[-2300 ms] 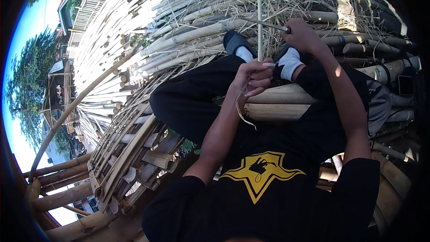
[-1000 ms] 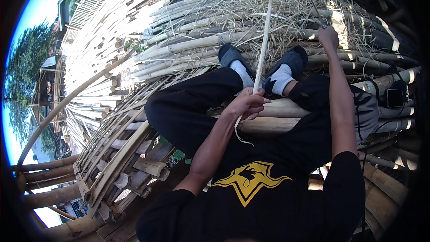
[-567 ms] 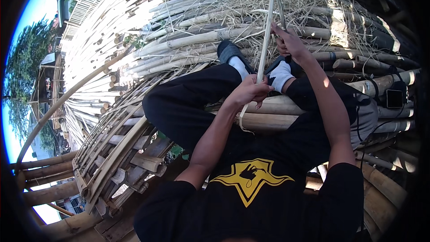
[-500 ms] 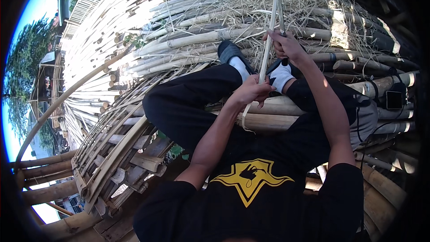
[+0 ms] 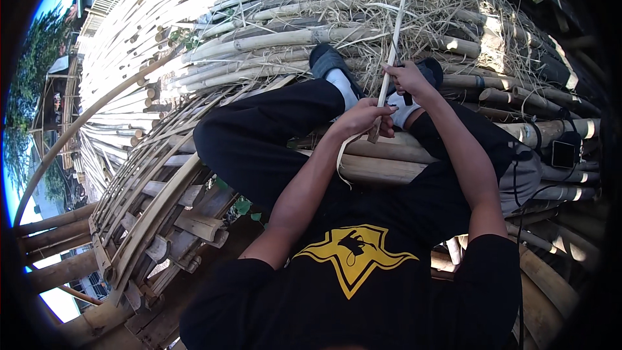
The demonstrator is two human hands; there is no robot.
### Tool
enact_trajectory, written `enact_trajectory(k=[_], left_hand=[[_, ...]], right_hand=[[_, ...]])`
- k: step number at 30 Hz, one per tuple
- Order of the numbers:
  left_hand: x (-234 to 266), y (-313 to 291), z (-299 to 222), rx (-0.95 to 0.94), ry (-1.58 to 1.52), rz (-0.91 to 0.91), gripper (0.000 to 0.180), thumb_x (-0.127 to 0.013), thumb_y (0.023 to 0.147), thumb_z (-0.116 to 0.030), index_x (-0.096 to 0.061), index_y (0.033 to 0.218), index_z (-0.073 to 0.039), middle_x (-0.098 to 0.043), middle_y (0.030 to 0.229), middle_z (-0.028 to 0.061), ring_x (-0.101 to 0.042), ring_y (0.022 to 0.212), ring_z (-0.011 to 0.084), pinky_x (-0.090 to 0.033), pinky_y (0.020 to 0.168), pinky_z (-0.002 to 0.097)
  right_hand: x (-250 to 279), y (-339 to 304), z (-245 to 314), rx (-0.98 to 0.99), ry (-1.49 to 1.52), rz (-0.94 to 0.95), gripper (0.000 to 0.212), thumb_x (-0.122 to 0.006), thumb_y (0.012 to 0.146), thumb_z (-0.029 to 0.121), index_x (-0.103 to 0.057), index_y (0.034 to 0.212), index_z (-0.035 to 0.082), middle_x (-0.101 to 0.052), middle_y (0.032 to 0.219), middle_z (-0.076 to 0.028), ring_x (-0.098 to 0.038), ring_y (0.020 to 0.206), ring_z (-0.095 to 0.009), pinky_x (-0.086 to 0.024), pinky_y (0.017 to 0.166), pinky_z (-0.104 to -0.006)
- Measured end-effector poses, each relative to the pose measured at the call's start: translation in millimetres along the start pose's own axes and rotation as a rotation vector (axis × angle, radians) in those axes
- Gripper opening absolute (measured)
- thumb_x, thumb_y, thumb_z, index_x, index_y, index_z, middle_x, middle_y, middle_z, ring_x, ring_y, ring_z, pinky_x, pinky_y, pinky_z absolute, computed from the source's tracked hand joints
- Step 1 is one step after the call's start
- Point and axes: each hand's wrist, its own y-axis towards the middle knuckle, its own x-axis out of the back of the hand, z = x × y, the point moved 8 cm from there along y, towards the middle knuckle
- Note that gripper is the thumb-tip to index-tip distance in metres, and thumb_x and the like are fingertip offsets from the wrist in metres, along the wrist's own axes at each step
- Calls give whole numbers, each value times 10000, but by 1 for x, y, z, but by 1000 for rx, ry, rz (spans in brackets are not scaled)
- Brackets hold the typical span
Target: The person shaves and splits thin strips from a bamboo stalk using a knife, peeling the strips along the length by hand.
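Left hand (image 5: 368, 118) pinching pale bamboo strip (image 5: 398, 23), strip running outward beyond grip; thin peel (image 5: 341, 161) dangling below same grip. Right hand (image 5: 411, 80), just beyond left, closed round dark-handled knife (image 5: 407, 98), fingertips at strip. Shavings (image 5: 440, 3) beyond both grips.

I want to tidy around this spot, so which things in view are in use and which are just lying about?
In use:
pale strip, gripped by the left hand and touched by the right hand
dark-handled tool, in the right hand

Lying about:
loose shavings
long bamboo poles
stacked slats
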Motion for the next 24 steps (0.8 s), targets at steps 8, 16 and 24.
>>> enact_trajectory(k=[8,16,24], left_hand=[[4,2,0,62,-90,72,364,-634,859,-266,-403,611,-133,-367,476,-49,-378,367,80,-406,420,269],[9,8,2,58,-316,-40,373,-605,876,-229,-368,598,-154,-292,453,-75,-305,341,56,-285,335,247],[-6,-2,-10,-38,-319,116,302,-613,845,-65,-373,674,-129,-333,506,-68,-306,365,27,-235,323,199]], right_hand=[[7,-14,28,123,-498,-209,446,-601,842,426,-586,685,9,-471,503,-27,-434,438,-126,-327,433,-302],[16,-37,44,162,-973,-138,439,-618,791,398,-639,741,-38,-563,593,-207,-573,584,-328,-443,595,-389],[15,-47,29,94,-1315,-193,388,-599,786,355,-668,773,-27,-618,730,-262,-625,752,-391,-497,721,-450]])
